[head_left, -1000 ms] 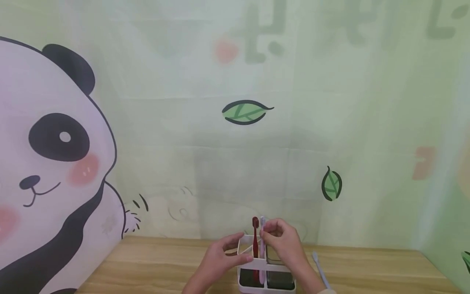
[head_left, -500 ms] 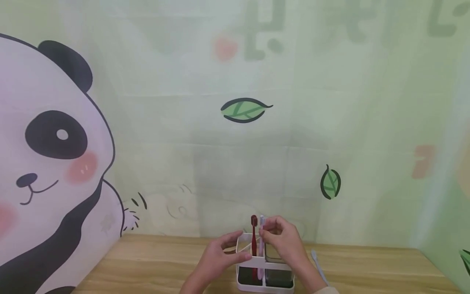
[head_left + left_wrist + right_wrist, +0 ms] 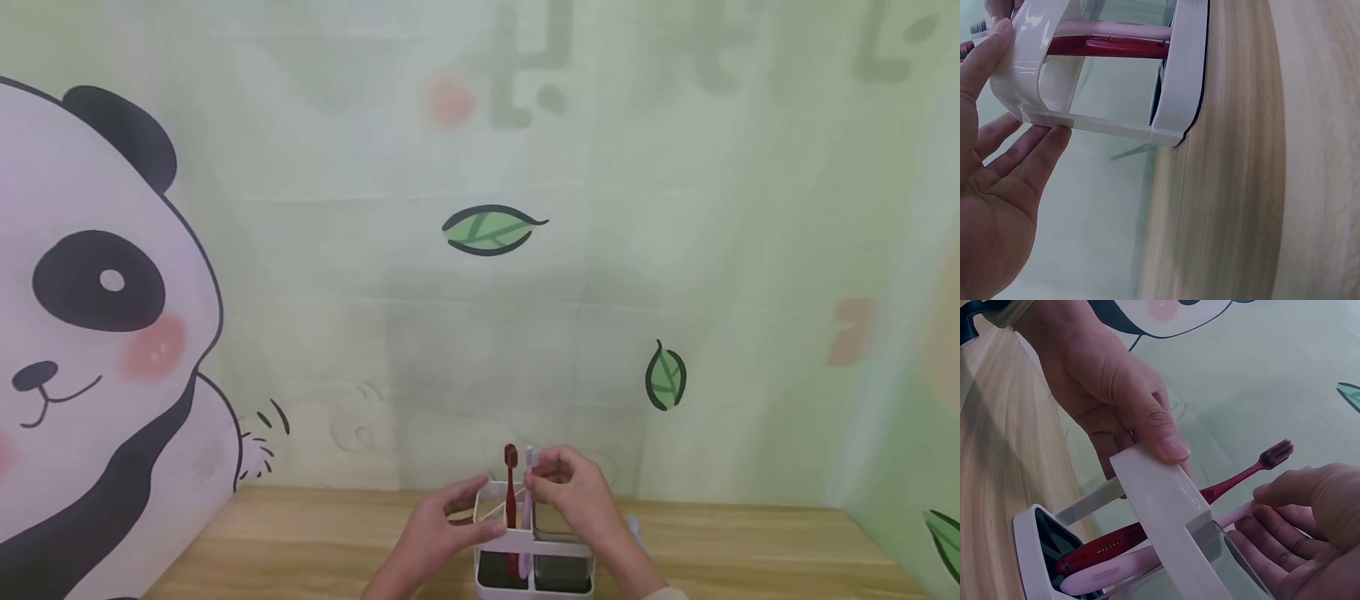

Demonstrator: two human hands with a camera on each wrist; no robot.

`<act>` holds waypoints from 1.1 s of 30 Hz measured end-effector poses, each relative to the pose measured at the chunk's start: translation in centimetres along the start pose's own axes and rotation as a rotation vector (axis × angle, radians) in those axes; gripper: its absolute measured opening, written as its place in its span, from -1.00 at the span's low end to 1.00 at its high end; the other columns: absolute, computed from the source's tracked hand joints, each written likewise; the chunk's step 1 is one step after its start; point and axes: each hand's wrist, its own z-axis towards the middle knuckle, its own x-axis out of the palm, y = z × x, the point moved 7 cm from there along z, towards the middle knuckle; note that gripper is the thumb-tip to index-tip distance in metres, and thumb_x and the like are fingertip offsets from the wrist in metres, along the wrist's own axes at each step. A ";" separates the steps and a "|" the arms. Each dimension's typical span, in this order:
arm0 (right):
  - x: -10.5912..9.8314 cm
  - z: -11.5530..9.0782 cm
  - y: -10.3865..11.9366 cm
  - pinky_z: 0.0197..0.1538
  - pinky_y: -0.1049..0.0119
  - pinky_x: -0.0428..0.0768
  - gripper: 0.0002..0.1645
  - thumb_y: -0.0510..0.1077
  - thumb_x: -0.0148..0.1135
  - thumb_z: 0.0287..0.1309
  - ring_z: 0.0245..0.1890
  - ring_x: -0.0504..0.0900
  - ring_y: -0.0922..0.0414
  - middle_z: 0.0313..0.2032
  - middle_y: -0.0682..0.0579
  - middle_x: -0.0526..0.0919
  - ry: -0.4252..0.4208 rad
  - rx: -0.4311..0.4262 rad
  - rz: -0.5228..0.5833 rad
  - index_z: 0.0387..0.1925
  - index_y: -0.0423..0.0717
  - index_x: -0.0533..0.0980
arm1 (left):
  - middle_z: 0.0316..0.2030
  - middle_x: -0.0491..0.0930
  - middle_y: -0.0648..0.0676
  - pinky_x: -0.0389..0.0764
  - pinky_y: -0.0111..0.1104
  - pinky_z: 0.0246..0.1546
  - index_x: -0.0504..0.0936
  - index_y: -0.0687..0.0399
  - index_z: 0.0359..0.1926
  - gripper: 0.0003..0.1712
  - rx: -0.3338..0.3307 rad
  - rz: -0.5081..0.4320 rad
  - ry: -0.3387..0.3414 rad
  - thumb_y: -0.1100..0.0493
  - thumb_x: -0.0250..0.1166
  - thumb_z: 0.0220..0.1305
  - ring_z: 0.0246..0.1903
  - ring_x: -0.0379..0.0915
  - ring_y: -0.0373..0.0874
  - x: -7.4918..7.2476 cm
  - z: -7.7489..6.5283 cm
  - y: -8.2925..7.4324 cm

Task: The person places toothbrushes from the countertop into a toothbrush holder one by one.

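A pale green backdrop (image 3: 337, 333) fills the head view, printed with a panda (image 3: 90, 350), outlined leaves and faint, blurred characters that cannot be read. Below it runs a wood-grained tabletop (image 3: 322, 542). On this stands a white holder (image 3: 501, 541), upright, its upper frame raised above a dark-floored base.

The left hand (image 3: 438, 525) grips the holder's upper frame, thumb on the near side and the other fingers behind. The right hand (image 3: 576, 500) has thumb and fingers closed in a pinch on the upper part of the pink toothbrush (image 3: 528, 510).

That brush stands inside the holder's left part, head up and handle end down, its long axis near vertical with the top leaning slightly right. Just to its left, the red toothbrush (image 3: 511, 500) stands almost upright, also head up. Both handles carry small lettering, too unclear to read. A pale blue toothbrush (image 3: 636, 530) lies on the tabletop beside the right forearm, partly hidden, its head towards the backdrop.
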 end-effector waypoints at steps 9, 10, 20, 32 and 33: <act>-0.2 -0.2 -0.3 -0.10 0.27 0.75 -0.66 -0.35 0.47 0.25 -0.17 0.70 0.04 -0.19 -0.07 0.73 0.049 0.010 -0.019 0.00 -0.40 0.57 | 0.25 0.61 0.36 0.73 -0.05 0.07 0.54 0.28 0.42 -0.21 -0.008 -0.004 -0.004 0.06 0.59 0.27 0.18 0.61 0.28 0.0 -0.2 0.1; -0.2 -0.2 -0.2 -0.10 0.27 0.75 -0.66 -0.33 0.47 0.26 -0.17 0.70 0.04 -0.18 -0.07 0.73 0.056 0.013 -0.025 0.00 -0.39 0.58 | 0.25 0.61 0.36 0.72 -0.04 0.07 0.54 0.28 0.42 -0.21 -0.011 -0.003 -0.005 0.06 0.59 0.27 0.18 0.61 0.28 0.0 -0.2 0.1; -3.3 0.0 0.5 -0.01 0.22 0.75 -0.56 -0.19 0.46 0.33 -0.11 0.72 0.04 -0.10 -0.11 0.75 0.114 0.010 -0.043 0.09 -0.40 0.57 | 0.23 0.64 0.33 0.72 0.00 0.07 0.54 0.29 0.42 -0.17 -0.026 0.025 -0.017 0.01 0.61 0.24 0.14 0.64 0.25 0.0 -0.1 0.4; -10.4 0.3 -0.6 0.09 0.13 0.74 -0.47 -0.11 0.43 0.38 0.04 0.74 -0.07 0.02 -0.14 0.74 0.032 0.118 -0.155 0.20 -0.40 0.56 | 0.25 0.62 0.35 0.72 0.01 0.08 0.54 0.29 0.42 -0.17 -0.036 0.026 -0.015 0.01 0.61 0.24 0.18 0.61 0.30 0.0 -0.3 0.0; -10.8 0.3 -0.9 0.09 0.11 0.74 -0.47 -0.11 0.43 0.39 0.05 0.73 -0.09 0.02 -0.15 0.73 0.030 0.128 -0.169 0.20 -0.41 0.55 | 0.25 0.62 0.34 0.72 0.01 0.08 0.54 0.29 0.42 -0.17 -0.038 0.027 -0.015 0.01 0.61 0.24 0.18 0.61 0.30 0.0 -0.3 0.0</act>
